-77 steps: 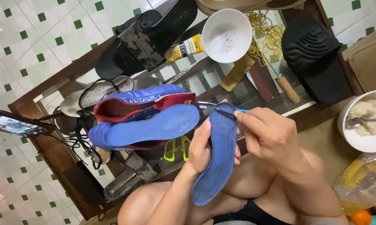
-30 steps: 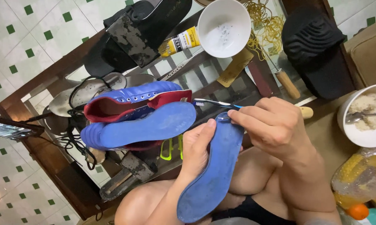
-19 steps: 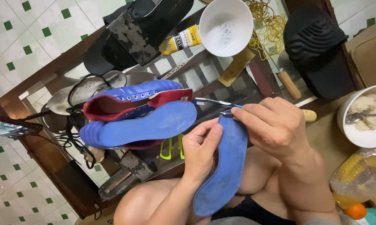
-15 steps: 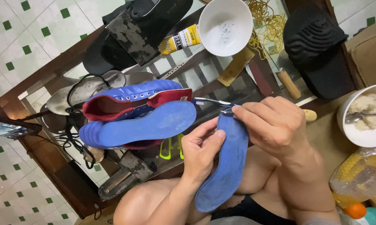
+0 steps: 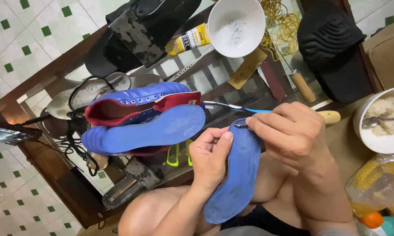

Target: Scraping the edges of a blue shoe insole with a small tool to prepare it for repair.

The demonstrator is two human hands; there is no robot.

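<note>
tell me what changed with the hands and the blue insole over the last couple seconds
The left hand slid down the long blue foam insole and now grips its edge nearer the middle. The right hand stayed at the insole's top end, pinching a small thin dark tool against it. The blue and red shoe and the white bowl on the glass table did not move.

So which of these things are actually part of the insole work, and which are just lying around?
In use:
left hand
right hand
blue insole
small tool

Lying about:
blue shoe
second insole
toothbrush
white bowl
glue tube
black sandals
</note>
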